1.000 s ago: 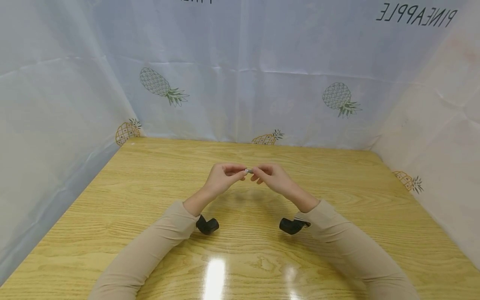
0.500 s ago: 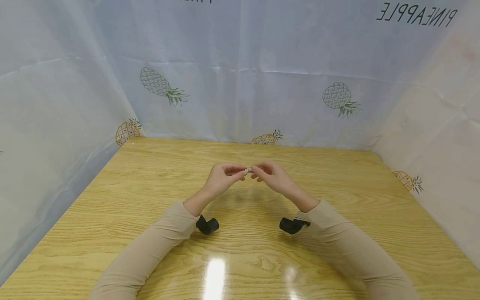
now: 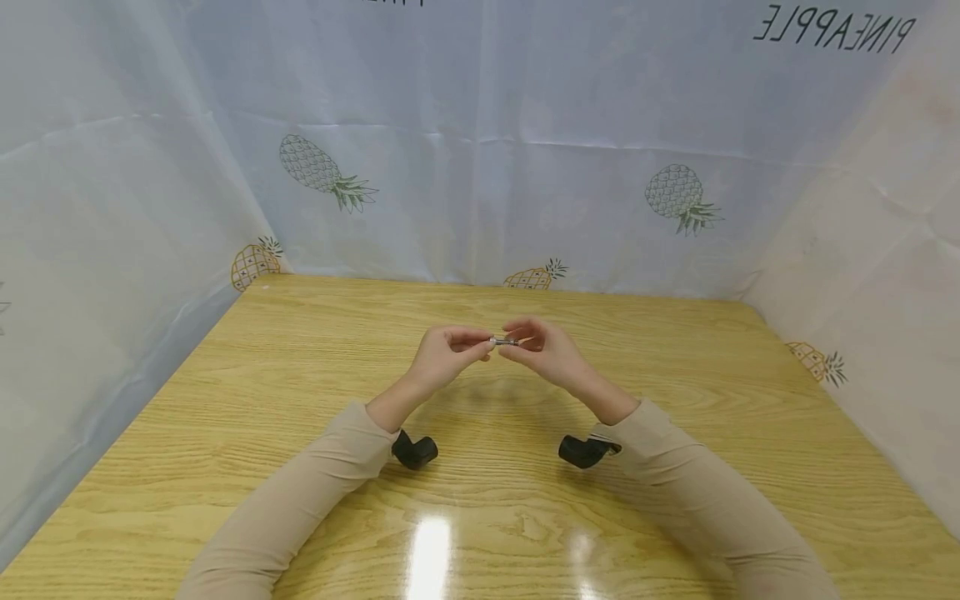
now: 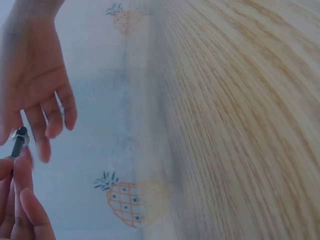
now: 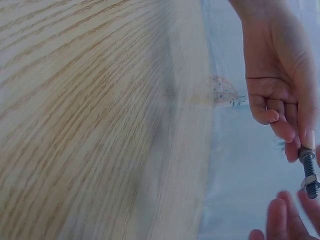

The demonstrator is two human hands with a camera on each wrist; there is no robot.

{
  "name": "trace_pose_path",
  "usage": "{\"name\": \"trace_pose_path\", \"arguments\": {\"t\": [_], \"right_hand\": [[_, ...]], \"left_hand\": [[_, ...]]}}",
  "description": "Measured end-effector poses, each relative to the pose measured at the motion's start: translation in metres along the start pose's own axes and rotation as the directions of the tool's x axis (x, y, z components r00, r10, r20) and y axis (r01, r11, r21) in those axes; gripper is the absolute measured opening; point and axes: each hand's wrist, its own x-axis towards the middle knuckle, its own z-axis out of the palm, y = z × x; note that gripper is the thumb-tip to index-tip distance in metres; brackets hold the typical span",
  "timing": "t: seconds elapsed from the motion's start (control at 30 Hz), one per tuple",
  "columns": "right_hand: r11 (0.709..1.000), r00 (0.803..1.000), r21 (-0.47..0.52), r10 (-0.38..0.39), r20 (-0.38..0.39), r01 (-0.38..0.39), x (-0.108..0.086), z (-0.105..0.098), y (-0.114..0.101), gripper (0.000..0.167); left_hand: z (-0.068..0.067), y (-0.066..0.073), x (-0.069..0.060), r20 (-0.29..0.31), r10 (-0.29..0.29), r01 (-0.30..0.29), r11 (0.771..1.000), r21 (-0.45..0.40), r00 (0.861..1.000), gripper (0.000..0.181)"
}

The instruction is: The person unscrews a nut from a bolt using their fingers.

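Observation:
My left hand (image 3: 444, 357) pinches a dark metal bolt (image 3: 504, 342) by its head end, between thumb and fingers, above the table. The bolt points sideways toward my right hand (image 3: 553, 357). A shiny nut (image 5: 311, 182) sits on the thread near the bolt's free tip, plain in the right wrist view. My right hand's thumb and fingers are parted around that end, with a gap between them. In the left wrist view the right hand (image 4: 37, 80) hangs with loose fingers beside the nut. Whether a fingertip touches the nut is hard to tell.
Beneath both hands is a wood-grain table (image 3: 337, 333). White cloth (image 3: 480, 192) printed with pineapples hangs behind it and along both sides. Black curved pieces (image 3: 416, 452) stick out from under both sleeve cuffs.
The right thumb and fingers have parted from the bolt's end, baring more of the bolt and its nut. The left hand keeps its pinch and place.

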Motion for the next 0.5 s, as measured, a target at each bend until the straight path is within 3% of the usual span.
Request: {"name": "trace_pose_path", "arguments": {"t": [0.2, 0.4, 0.5], "right_hand": [[0.999, 0.997, 0.015, 0.029, 0.074, -0.030, 0.0010, -0.0003, 0.0046, 0.040], [1.000, 1.000, 0.024, 0.001, 0.007, -0.002, 0.0009, 0.0017, 0.0036, 0.026], [1.000, 1.000, 0.016, -0.003, -0.019, 0.003, 0.0003, 0.0017, 0.0022, 0.031]], "left_hand": [[-0.0001, -0.0001, -0.0006, -0.003, 0.000, 0.000, 1.000, 0.006, 1.000, 0.026], [0.0001, -0.0007, -0.0006, -0.003, 0.002, -0.002, 1.000, -0.005, 1.000, 0.027], [0.0004, -0.0005, -0.0006, -0.003, 0.002, -0.002, 1.000, -0.014, 1.000, 0.027]]}}
